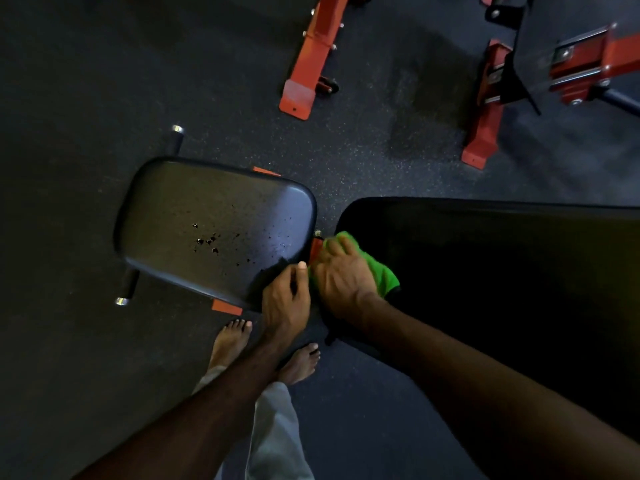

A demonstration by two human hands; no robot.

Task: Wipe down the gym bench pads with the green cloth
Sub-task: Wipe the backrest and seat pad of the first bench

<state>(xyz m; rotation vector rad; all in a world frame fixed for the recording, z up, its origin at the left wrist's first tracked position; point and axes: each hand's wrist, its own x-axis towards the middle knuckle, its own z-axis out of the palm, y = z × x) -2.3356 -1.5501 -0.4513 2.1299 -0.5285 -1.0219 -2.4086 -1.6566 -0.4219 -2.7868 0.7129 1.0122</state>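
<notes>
The black seat pad (207,216) of the gym bench lies at centre left, its surface worn with small tears. The long black back pad (485,258) stretches to the right. A green cloth (381,268) sits at the near end of the back pad, by the gap between the pads. My right hand (343,275) lies on top of the cloth with fingers spread over it. My left hand (284,299) is at the seat pad's near right corner, fingers curled against its edge and thumb raised.
Red steel frames of other machines (311,57) (485,98) stand on the dark rubber floor (86,375) at the top. Black handle bars (175,136) stick out beside the seat pad. My bare feet (232,344) stand just below the bench.
</notes>
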